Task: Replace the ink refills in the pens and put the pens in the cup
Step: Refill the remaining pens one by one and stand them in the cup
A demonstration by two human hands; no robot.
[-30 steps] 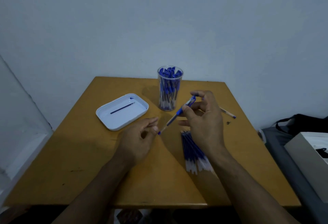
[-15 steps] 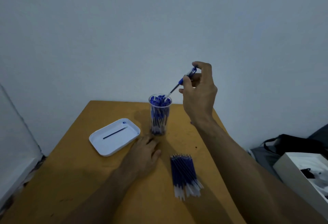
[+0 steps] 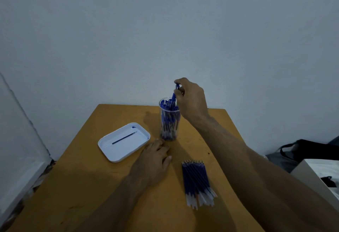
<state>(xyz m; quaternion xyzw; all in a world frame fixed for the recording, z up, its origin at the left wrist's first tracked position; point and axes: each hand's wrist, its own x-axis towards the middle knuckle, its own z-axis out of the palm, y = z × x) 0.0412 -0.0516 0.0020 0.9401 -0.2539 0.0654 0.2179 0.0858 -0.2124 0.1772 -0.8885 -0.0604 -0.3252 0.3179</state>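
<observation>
A person is sitting at a yellow-brown desk (image 3: 77, 191) set against a pale wall, seen from their own head looking down. Toward the desk's left edge a white tray (image 3: 108, 152) is lying with one dark used refill (image 3: 124, 138) resting diagonally in it. Just right of the tray, the left hand (image 3: 153, 160) is resting palm down on the desk, fingers straight and relaxed, holding nothing, its fingertips close to the foot of the cup. Near the middle of the far edge a clear cup (image 3: 169, 121) is standing upright, crowded with blue pens. Above its rim the right hand (image 3: 190, 101) is pinching the top of a blue pen (image 3: 174, 96) between thumb and fingertips, the pen's lower end dipping in among the others. Nearer the person, right of the left hand, a pile of fresh refills (image 3: 197, 182) is lying loose on the desk. The pen looks to be on its way in, not yet released. Because the cup is tall, narrow and packed, the pen may be catching on its neighbours and sitting high, and pressing it down could tip the cup, since the left hand is not steadying it. At the far right, beyond the desk, a dark bag (image 3: 310, 149) and a white box (image 3: 317, 178) are sitting.
</observation>
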